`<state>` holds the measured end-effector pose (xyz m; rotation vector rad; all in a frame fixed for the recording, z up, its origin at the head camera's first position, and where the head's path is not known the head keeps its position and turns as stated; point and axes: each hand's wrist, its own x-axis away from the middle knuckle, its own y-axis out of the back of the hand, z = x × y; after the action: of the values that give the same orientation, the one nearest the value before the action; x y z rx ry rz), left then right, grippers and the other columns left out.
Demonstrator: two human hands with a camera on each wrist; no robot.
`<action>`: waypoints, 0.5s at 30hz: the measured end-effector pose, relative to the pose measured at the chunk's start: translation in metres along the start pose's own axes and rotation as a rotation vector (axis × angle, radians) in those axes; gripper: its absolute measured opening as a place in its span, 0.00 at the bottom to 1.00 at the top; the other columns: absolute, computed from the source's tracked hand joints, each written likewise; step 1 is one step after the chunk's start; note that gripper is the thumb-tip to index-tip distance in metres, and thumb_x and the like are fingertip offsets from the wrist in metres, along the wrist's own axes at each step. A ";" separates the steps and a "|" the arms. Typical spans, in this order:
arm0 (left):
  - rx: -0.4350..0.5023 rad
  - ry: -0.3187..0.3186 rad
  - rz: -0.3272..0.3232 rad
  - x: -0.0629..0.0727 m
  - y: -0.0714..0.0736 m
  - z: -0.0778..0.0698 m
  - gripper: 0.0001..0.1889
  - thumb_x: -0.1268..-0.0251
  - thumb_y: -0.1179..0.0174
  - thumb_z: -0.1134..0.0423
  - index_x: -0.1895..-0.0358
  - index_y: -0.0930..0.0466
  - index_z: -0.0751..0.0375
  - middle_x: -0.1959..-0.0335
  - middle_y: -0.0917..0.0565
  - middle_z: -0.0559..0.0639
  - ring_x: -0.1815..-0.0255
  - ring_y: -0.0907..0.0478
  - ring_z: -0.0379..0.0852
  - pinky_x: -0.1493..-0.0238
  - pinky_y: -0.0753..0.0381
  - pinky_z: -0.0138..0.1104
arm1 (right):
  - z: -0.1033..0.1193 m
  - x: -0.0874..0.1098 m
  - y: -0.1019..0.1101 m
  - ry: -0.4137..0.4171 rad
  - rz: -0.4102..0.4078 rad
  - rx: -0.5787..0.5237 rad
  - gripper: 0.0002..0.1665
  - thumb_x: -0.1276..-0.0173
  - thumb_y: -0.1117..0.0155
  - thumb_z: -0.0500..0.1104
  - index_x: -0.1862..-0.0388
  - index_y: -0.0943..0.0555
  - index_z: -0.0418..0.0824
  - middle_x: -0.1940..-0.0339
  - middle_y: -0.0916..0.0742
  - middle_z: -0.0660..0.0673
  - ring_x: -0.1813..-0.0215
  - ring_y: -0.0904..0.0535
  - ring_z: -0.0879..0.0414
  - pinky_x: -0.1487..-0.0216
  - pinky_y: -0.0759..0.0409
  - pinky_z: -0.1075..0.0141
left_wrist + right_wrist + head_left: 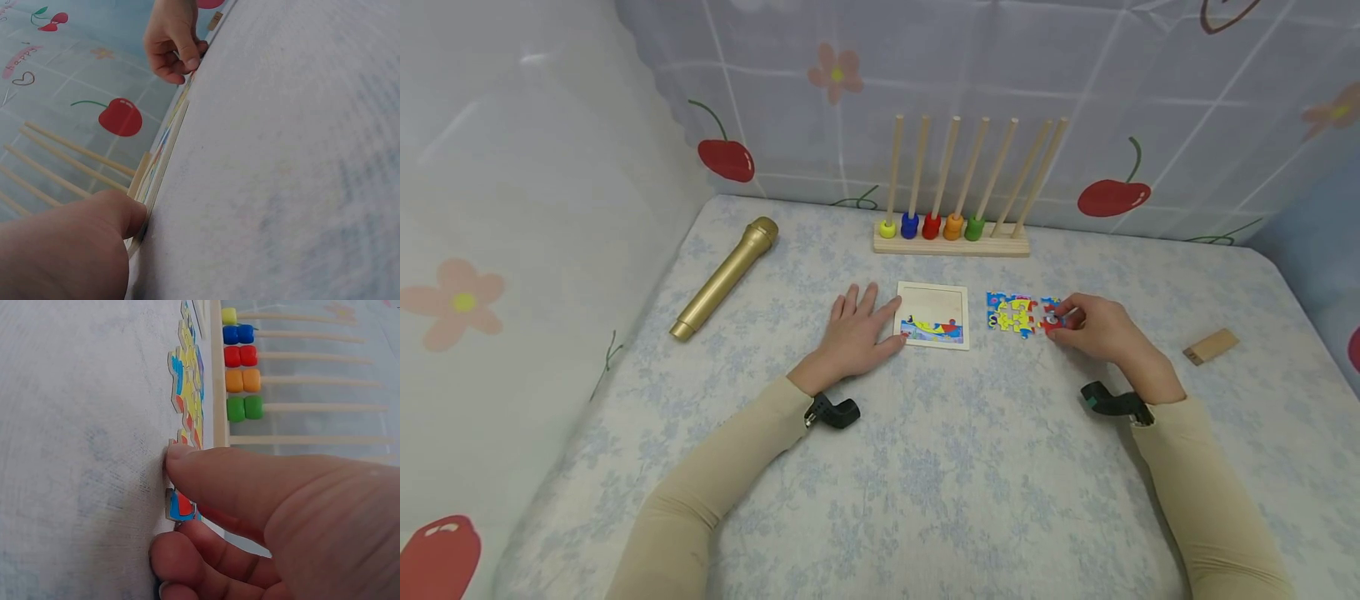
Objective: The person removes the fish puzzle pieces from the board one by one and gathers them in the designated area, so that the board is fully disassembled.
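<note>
My left hand (853,337) lies with fingers spread, thumb and index fingertip at the left edge of a square wooden puzzle frame (934,302). Along the frame's bottom, a row of colourful jigsaw pieces (936,331) is fitted; above it the backing is bare. To the right of the frame is a cluster of loose jigsaw pieces (1011,314), mostly yellow and blue. At that cluster's right end, my right hand (1097,327) pinches a red and blue jigsaw piece (181,505) between thumb and fingers, low over the tablecloth. Part of this piece is hidden by the thumb.
Behind the frame stands a wooden peg rack (951,246) with upright rods and coloured beads. A gold microphone (724,279) lies at the left. A small wooden block (1211,346) is right of my right hand. Patterned curtains (970,67) enclose the table.
</note>
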<state>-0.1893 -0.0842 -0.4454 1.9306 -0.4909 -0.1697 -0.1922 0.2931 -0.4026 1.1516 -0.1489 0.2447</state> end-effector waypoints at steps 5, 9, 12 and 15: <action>-0.009 -0.001 -0.002 -0.001 -0.001 0.000 0.36 0.25 0.52 0.40 0.18 0.45 0.45 0.15 0.56 0.61 0.14 0.68 0.67 0.19 0.63 0.61 | -0.001 0.000 0.001 -0.015 0.005 -0.001 0.27 0.35 0.27 0.44 0.46 0.23 0.28 0.62 0.18 0.34 0.64 0.26 0.47 0.69 0.27 0.64; -0.012 -0.001 -0.002 -0.001 -0.001 0.000 0.36 0.25 0.51 0.40 0.18 0.45 0.45 0.15 0.56 0.61 0.14 0.67 0.67 0.19 0.63 0.61 | -0.003 0.001 0.000 -0.025 0.001 0.010 0.27 0.36 0.26 0.44 0.47 0.22 0.28 0.63 0.18 0.35 0.64 0.27 0.47 0.69 0.28 0.64; -0.013 0.000 -0.002 -0.001 -0.001 0.000 0.36 0.25 0.51 0.39 0.18 0.44 0.45 0.15 0.56 0.61 0.14 0.67 0.67 0.19 0.63 0.61 | -0.004 0.001 0.001 -0.022 0.005 0.020 0.25 0.36 0.26 0.44 0.48 0.21 0.28 0.64 0.18 0.36 0.63 0.27 0.47 0.69 0.28 0.64; -0.009 -0.002 -0.004 -0.001 -0.001 0.000 0.36 0.25 0.51 0.39 0.18 0.44 0.45 0.15 0.55 0.61 0.14 0.67 0.67 0.19 0.63 0.61 | -0.005 0.002 0.002 -0.018 0.014 0.024 0.24 0.36 0.26 0.44 0.49 0.20 0.28 0.65 0.18 0.37 0.63 0.27 0.48 0.68 0.28 0.64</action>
<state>-0.1898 -0.0831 -0.4467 1.9226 -0.4863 -0.1760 -0.1912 0.2987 -0.4022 1.1774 -0.1699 0.2488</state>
